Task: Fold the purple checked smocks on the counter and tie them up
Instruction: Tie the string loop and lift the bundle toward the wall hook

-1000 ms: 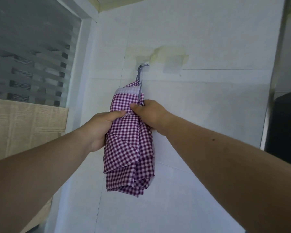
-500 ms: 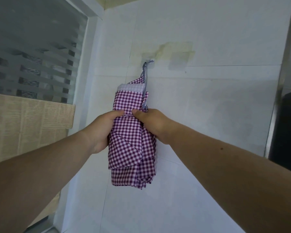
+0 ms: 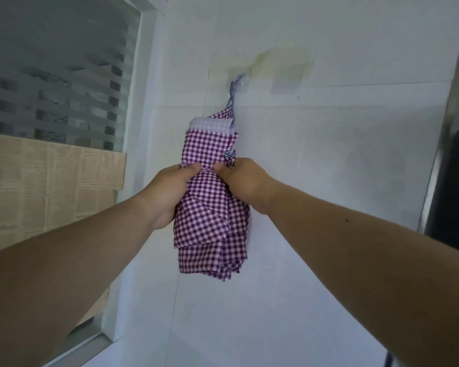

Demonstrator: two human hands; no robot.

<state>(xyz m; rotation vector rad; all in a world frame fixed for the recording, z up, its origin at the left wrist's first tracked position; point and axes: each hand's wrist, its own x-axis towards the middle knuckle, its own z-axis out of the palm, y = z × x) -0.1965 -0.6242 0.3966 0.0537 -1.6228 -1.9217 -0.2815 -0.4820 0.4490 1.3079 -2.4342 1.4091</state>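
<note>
Both hands gripped the folded purple checked smock (image 3: pixel 212 207) at frame centre, where I saw it hanging by a thin cord (image 3: pixel 232 99) from a wall hook (image 3: pixel 240 80). My left hand (image 3: pixel 167 192) clutched its left edge and my right hand (image 3: pixel 245 181) its right edge, thumbs nearly meeting across the front. Most of the cloth hung below them against the white tiled wall (image 3: pixel 329 154).
</note>
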